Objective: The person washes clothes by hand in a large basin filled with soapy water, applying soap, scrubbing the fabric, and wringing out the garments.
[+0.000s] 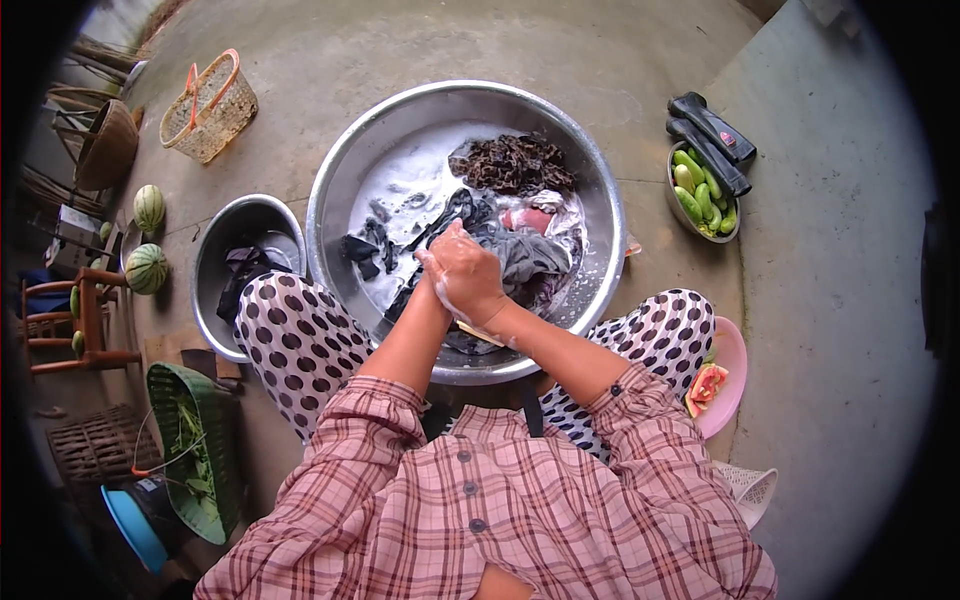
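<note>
A wide metal basin (613,225) stands between my knees, holding sudsy water (397,172) and a heap of wet clothes. My right hand (476,274) crosses over my left hand (448,234) above the near part of the heap. Foam clings to the skin. Fingers and palms are mostly hidden, so whether cloth is gripped between them cannot be told. Grey cloth (529,255) lies just right of my hands, dark cloth (367,251) to the left. Beyond are a brown patterned garment (514,163) and a pinkish-red piece (527,220). Below my wrists a pale strip (480,334) shows.
A smaller metal basin (199,277) with dark cloth sits by my left knee. Around stand a woven basket (217,112), striped melons (147,268), a wooden chair (90,319) and a green basket (161,420). Rightward are a bowl of cucumbers (701,191), black boots (709,139) and a pink basin (733,375).
</note>
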`<state>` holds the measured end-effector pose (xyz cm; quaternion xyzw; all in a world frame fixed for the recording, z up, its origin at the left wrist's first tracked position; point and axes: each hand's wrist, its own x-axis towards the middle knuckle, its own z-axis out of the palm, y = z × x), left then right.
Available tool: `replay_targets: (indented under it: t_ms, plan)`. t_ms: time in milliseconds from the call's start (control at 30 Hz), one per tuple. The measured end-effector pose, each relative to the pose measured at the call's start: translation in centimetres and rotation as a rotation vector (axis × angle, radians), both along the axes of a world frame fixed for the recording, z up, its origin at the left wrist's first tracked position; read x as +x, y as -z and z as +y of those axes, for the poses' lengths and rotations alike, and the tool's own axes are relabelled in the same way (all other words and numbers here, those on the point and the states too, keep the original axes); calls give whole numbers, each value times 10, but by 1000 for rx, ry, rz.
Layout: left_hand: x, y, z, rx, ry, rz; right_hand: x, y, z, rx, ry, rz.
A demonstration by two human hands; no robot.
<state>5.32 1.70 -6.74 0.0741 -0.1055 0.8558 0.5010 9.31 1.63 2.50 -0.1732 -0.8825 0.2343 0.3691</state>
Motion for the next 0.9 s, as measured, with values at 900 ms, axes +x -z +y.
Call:
replay_targets:
  t_ms: [900]
  plan:
    - [-54, -65, -1, -1078, -423, 669, 38, -36, 130, -1583, -392, 465]
